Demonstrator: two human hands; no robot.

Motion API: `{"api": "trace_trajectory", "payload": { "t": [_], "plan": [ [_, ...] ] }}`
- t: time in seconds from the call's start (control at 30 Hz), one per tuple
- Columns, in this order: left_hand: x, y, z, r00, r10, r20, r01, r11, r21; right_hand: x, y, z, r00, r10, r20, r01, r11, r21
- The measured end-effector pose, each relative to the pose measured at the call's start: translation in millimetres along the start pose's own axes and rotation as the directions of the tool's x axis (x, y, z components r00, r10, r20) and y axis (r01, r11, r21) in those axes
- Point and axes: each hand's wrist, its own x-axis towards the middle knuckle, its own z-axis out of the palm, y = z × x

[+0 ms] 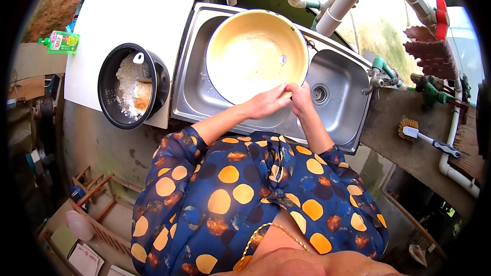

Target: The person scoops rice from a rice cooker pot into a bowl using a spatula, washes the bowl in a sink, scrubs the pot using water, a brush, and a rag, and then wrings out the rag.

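Note:
Both my hands meet at the lower right rim of a large cream basin [245,46], which rests over the left bowl of the steel sink [340,102]. My left hand [268,101] has its fingers closed near the rim, beside the other hand. My right hand [301,98] is closed too, with its thumb up. A small pale yellowish thing shows between the hands; what it is I cannot make out. To the left, a black pot [162,79] with white rice and a pale utensil [139,59] in it stands on the white counter.
A green soap bottle [64,42] lies at the counter's left edge. Taps [377,79] and pipes [348,2] rise behind and right of the sink. A scrub brush [409,131] lies on the right ledge. A wooden rack is at the lower left.

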Motion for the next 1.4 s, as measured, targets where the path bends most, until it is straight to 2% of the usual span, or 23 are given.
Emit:
{"api": "trace_trajectory", "payload": {
  "t": [0.03, 0.07, 0.13, 0.17, 0.23, 0.33, 0.37, 0.43, 0.47, 0.5, 0.57, 0.67, 0.7, 0.8, 0.87, 0.97, 1.0, 1.03, 1.1, 1.23, 1.27, 1.4],
  "plan": [
    [1, 10, 1, 0.995, 0.001, 0.102, -0.003, 1.000, 0.013, -1, -2, 1, 1.000, -0.010, -0.014, 0.010, 1.000, 0.024],
    [-2, 3, 2, 0.995, 0.005, 0.096, -0.006, 1.000, 0.009, -2, -5, 1, 0.999, -0.016, -0.027, 0.018, 0.999, 0.045],
    [-20, -19, 0, 0.989, 0.067, 0.129, -0.112, 0.916, 0.384, -10, -18, 2, 1.000, 0.001, -0.023, -0.001, 1.000, 0.014],
    [-29, -28, -9, 0.990, 0.067, 0.124, -0.110, 0.918, 0.380, -12, -23, 1, 1.000, 0.016, -0.019, -0.016, 1.000, -0.007],
    [-38, -38, -35, 0.962, -0.059, 0.265, -0.119, 0.784, 0.609, -11, -18, -1, 0.999, -0.009, -0.044, 0.008, 1.000, -0.027],
    [-37, -48, -43, 0.979, -0.085, 0.187, -0.060, 0.754, 0.654, -7, -19, -2, 0.998, 0.045, -0.047, -0.050, 0.992, -0.112],
    [-37, -51, -45, 0.978, -0.092, 0.187, -0.053, 0.759, 0.649, -7, -21, -2, 0.999, 0.031, -0.045, -0.035, 0.994, -0.106],
    [-35, -49, -49, 0.995, -0.087, 0.040, 0.050, 0.830, 0.556, -11, -24, -3, 0.998, 0.022, -0.053, -0.027, 0.995, -0.092],
    [-36, -50, -38, 0.991, -0.034, -0.129, 0.082, 0.918, 0.388, -12, -25, -3, 0.998, 0.014, -0.060, -0.019, 0.995, -0.093],
    [-35, -36, -33, 0.985, -0.108, -0.132, 0.130, 0.976, 0.174, -12, -26, -4, 0.998, 0.007, -0.064, -0.013, 0.995, -0.096],
    [-34, -18, -21, 0.991, -0.120, -0.050, 0.125, 0.987, 0.098, -11, -25, -5, 0.999, -0.008, -0.054, 0.003, 0.996, -0.086],
    [-36, -30, -17, 0.986, -0.120, -0.117, 0.126, 0.991, 0.042, -12, -27, -4, 0.999, -0.016, -0.042, 0.012, 0.996, -0.089],
    [-38, -30, -22, 0.988, -0.124, -0.094, 0.126, 0.992, 0.017, -12, -27, -6, 0.999, 0.008, -0.032, -0.010, 0.998, -0.065],
    [-42, -34, -33, 0.986, -0.137, -0.094, 0.142, 0.989, 0.045, -15, -25, -6, 0.999, 0.031, -0.018, -0.032, 0.999, -0.041],
    [-43, -43, -43, 0.996, -0.074, -0.054, 0.087, 0.946, 0.311, -12, -25, -6, 1.000, 0.021, -0.017, -0.022, 0.999, -0.042],
    [-45, -42, -43, 0.988, -0.148, -0.050, 0.157, 0.937, 0.313, -13, -20, -12, 0.999, 0.046, 0.018, -0.043, 0.989, -0.144],
    [-46, -35, -40, 0.988, -0.156, -0.015, 0.155, 0.959, 0.235, -11, -18, -9, 0.999, 0.036, 0.003, -0.035, 0.995, -0.089],
    [-47, -28, -38, 0.987, -0.161, -0.015, 0.160, 0.959, 0.236, -11, -17, -7, 1.000, 0.028, -0.015, -0.028, 0.999, -0.031],
    [-48, -17, -32, 0.982, -0.188, 0.017, 0.187, 0.981, 0.047, -11, -15, -8, 1.000, 0.026, -0.007, -0.026, 0.999, -0.044],
    [-54, -28, -42, 0.963, -0.262, 0.058, 0.252, 0.958, 0.136, -11, -13, -7, 0.999, 0.038, 0.001, -0.038, 0.997, -0.065],
    [-55, -27, -43, 0.941, -0.332, 0.063, 0.324, 0.940, 0.106, -12, -14, -6, 0.999, 0.042, 0.003, -0.042, 0.997, -0.065],
    [-59, -17, -44, 0.960, -0.271, 0.077, 0.268, 0.962, 0.041, -14, -21, 0, 0.998, 0.056, 0.000, -0.056, 0.998, -0.008]
  ]
}}
